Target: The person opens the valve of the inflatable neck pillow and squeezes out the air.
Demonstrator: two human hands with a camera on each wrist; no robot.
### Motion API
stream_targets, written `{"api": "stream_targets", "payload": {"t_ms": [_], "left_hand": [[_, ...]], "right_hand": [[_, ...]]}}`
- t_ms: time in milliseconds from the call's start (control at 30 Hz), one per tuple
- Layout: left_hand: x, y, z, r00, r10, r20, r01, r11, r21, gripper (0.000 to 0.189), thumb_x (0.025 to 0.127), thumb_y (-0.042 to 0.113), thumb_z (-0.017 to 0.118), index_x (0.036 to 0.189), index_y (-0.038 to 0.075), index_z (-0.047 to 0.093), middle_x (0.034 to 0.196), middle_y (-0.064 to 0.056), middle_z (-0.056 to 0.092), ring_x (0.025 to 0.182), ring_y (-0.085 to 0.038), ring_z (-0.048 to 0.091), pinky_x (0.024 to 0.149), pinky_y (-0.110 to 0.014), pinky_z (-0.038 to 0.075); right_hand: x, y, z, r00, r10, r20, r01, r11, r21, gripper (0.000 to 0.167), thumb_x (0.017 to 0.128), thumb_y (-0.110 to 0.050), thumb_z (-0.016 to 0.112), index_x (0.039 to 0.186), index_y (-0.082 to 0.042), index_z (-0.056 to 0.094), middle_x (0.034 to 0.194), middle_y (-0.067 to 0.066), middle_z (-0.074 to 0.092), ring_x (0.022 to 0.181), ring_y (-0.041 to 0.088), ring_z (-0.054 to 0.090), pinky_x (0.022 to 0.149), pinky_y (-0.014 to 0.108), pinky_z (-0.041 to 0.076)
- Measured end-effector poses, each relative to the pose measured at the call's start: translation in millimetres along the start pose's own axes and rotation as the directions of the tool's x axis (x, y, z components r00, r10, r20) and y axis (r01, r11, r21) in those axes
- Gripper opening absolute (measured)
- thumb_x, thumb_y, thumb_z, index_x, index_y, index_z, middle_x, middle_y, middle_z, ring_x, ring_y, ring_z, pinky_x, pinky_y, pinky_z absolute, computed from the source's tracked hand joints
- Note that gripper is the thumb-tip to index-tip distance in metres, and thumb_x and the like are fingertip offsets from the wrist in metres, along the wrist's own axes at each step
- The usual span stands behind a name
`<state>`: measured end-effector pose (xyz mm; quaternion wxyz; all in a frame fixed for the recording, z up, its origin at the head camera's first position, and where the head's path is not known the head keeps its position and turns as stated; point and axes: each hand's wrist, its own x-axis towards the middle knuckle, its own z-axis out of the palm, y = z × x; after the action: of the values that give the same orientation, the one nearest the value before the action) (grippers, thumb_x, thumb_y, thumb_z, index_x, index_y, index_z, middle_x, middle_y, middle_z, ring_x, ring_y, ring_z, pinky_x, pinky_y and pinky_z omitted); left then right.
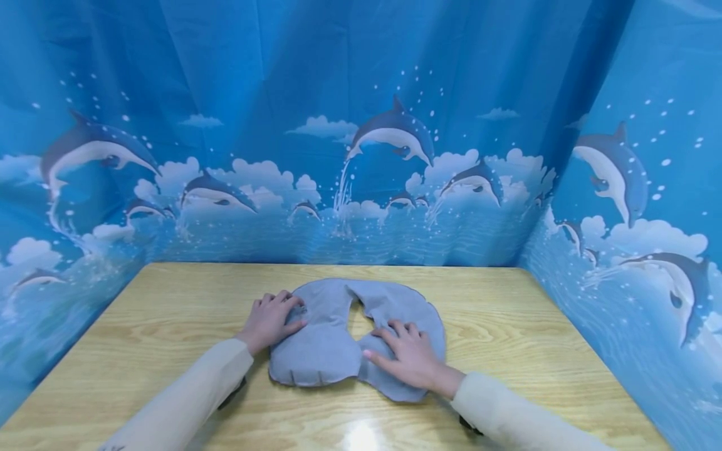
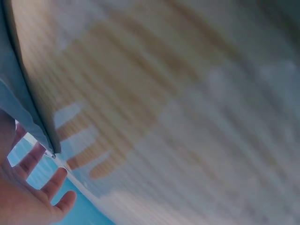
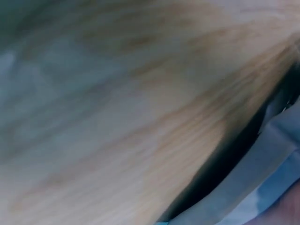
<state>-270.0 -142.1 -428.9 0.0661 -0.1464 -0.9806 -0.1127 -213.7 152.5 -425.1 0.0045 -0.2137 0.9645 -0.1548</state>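
A grey U-shaped neck pillow (image 1: 324,354) lies on the wooden table, its two ends toward the person and a gap in its middle showing the wood. My left hand (image 1: 272,321) rests on its left edge, fingers spread over the fabric. Spread fingers of my right hand (image 1: 410,358) lie across the right arm of the pillow, near the gap. In the left wrist view, the left hand (image 2: 30,194) is beside the pillow's side (image 2: 21,93). The right wrist view catches the pillow's edge (image 3: 248,176), with only a sliver of the right hand (image 3: 283,211).
The light wooden table (image 1: 507,326) extends around the pillow on all sides. A blue curtain (image 1: 271,113) printed with dolphins hangs behind the table and along both sides. Light sleeves (image 1: 186,388) cover both forearms.
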Motion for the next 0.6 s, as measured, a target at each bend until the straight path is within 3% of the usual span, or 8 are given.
{"api": "stream_targets", "payload": {"t_ms": [233,600], "left_hand": [[0.7,-1.9,3.1,1.0,-0.008,-0.001,0.008,1.0,0.011,0.039,0.082,0.046,0.062,0.11,0.02,0.059,0.115,-0.01,0.054,0.102,-0.038,0.049,0.083,-0.055,0.037],[1.2,-2.7,4.2,1.0,-0.01,0.001,0.01,1.0,0.007,0.04,0.081,0.047,0.063,0.11,0.02,0.059,0.114,-0.01,0.054,0.102,-0.038,0.049,0.082,-0.055,0.037]], "right_hand": [[4.3,-13,3,0.999,0.051,0.018,-0.051,0.998,0.033,0.065,0.083,-0.072,0.034,0.129,-0.028,0.049,0.135,0.012,0.041,0.116,0.044,0.04,0.086,0.062,0.032],[8.2,-27,10,0.999,0.045,-0.028,-0.046,0.998,-0.038,0.072,0.077,-0.078,0.037,0.127,-0.028,0.049,0.13,0.014,0.045,0.112,0.043,0.042,0.08,0.062,0.035]]}}
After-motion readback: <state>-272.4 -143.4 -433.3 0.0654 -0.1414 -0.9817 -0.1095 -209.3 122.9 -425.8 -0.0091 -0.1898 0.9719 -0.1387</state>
